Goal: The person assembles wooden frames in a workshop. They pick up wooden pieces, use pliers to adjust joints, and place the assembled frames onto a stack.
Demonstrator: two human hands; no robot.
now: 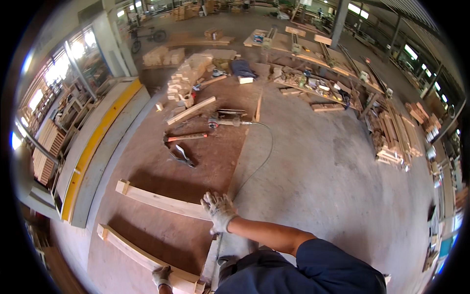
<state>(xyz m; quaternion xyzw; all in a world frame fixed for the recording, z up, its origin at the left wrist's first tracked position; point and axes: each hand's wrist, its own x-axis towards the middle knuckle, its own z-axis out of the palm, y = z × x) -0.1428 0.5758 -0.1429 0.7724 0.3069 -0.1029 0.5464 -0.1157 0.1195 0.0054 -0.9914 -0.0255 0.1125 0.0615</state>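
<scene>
Two long pale wooden boards lie roughly parallel, set on edge, each with a small block at its left end. My right hand (219, 211), in a pale work glove, rests on the right end of the farther board (161, 200). Its fingers are stretched out and apart, with the thumb toward me. On the nearer board (132, 251), close to its right part, my gloved left hand (161, 277) grips the upper edge; its fingertips are partly hidden. Between the right ends of both boards, a short pale piece (211, 255) runs beside my legs.
Beyond the boards lie pliers (182, 156), a hammer (187, 137) and an air tool (227, 121) with a thin hose (271, 147). Stacked wood blocks (183, 81) stand farther back. A yellow-edged ledge (98, 147) borders the left, and a cluttered workbench (313, 59) the right.
</scene>
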